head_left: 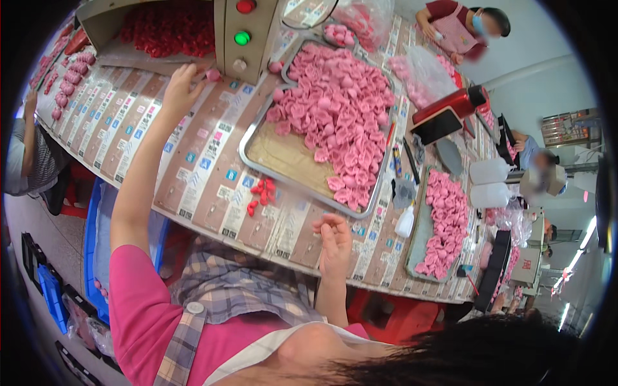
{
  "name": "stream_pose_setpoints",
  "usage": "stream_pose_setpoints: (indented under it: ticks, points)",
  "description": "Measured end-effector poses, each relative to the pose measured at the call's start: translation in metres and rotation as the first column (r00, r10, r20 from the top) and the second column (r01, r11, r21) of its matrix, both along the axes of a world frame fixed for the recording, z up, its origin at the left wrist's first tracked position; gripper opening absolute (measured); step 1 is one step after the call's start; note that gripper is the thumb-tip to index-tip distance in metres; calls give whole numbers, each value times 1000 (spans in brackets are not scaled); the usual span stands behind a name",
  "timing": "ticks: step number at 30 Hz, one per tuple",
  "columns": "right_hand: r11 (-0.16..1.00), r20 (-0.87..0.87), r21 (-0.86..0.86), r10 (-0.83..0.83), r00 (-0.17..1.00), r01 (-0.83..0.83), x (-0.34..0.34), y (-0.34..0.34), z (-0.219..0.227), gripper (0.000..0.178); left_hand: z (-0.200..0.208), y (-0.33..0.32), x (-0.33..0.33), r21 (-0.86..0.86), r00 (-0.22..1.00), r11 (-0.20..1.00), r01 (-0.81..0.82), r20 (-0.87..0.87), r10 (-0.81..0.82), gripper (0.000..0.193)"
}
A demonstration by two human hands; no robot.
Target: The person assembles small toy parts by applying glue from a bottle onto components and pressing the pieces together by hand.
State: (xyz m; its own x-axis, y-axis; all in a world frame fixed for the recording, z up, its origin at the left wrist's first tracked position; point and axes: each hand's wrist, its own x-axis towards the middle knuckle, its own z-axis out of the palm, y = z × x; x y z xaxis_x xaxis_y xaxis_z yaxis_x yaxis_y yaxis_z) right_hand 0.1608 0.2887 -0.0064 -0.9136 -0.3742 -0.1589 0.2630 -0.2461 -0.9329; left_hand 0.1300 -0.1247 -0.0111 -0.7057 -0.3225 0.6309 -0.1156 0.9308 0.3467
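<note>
My left hand [183, 92] reaches far out over the table with its fingers apart. Just beyond its fingertips a small round pink piece [212, 75] lies at the foot of a beige box-shaped machine [248, 38]. Closer to me, my right hand [333, 235] hovers by the table's front edge, fingers half bent, with nothing visible in them. Between the hands, a metal tray [248, 147] lined with brown paper carries a heap of pink petal-like pieces [341, 96]. Several small red pieces [261, 195] lie loose before the tray.
Red pieces [168, 31] fill the machine's opening. At right stand a white squeeze bottle [405, 222], a second tray of pink pieces [444, 219], a phone [438, 126] against a red object, and white jugs [489, 183]. A blue crate [93, 257] sits below left. Other people work around the table.
</note>
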Motion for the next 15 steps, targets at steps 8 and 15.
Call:
stream_pose_setpoints:
  ticks: [8, 15]
  points:
    - [840, -531, 542, 341, 776, 2, -13, -51, 8, 9, 23, 109, 16, 383, 904, 846, 370, 59, -423, 12]
    - [644, -657, 724, 534, 532, 247, -19, -93, -7, 12, 7, 148, -30, 419, 858, 803, 425, 98, -505, 12]
